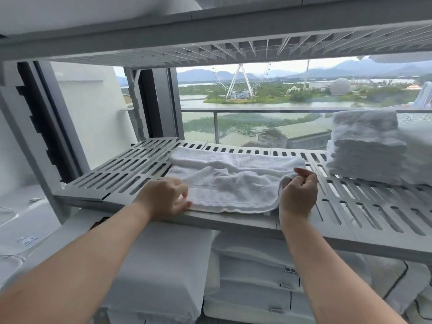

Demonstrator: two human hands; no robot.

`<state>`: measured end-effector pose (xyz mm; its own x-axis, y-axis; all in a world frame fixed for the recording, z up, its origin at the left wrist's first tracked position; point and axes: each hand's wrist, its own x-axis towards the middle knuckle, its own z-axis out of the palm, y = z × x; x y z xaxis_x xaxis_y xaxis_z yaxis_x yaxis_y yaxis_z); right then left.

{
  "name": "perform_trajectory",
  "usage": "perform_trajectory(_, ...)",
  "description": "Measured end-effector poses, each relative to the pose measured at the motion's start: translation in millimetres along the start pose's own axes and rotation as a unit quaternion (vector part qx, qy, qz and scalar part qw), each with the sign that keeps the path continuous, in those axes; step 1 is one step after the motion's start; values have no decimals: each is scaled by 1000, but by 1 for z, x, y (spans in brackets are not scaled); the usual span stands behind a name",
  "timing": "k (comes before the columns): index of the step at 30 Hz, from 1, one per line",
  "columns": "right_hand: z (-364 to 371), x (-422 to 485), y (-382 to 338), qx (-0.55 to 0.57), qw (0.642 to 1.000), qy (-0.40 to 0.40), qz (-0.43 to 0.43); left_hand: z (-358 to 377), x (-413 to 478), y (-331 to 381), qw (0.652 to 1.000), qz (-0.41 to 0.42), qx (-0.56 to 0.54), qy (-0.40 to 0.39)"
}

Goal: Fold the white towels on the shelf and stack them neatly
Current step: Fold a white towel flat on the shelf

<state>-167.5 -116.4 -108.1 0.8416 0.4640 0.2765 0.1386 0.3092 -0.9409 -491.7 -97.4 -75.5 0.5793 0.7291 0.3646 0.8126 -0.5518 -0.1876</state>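
Observation:
A white towel lies spread and rumpled across the middle of the grey slotted shelf. My left hand grips its near left corner at the shelf's front edge. At the towel's right end my right hand is closed on the cloth, which curls up around the fingers. A stack of several folded white towels stands on the same shelf at the far right, apart from both hands.
Another slotted shelf hangs low overhead. White pillows or bedding fill the level below. A grey upright post stands at the left. Behind the shelf is a window onto a balcony rail.

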Motion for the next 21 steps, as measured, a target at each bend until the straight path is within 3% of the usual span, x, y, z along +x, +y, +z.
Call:
perform_trajectory(6, -4, -19, -3, -56, 993, -62, -79, -5, -26, -6, 998, -43, 23, 38)
perform_trajectory(12, -7, -17, -4, -62, 996, -42, -41, 0, -23, -6, 993, -116, 18, 7)
perform_trajectory(16, -6, -16, -7, -72, 997, -19, -23, -6, -23, -10, 990, -65, 23, 126)
perform_trajectory(21, -1, -14, -4, -79, 997, 20, -8, 8, -44, -17, 995, -15, -35, 95)
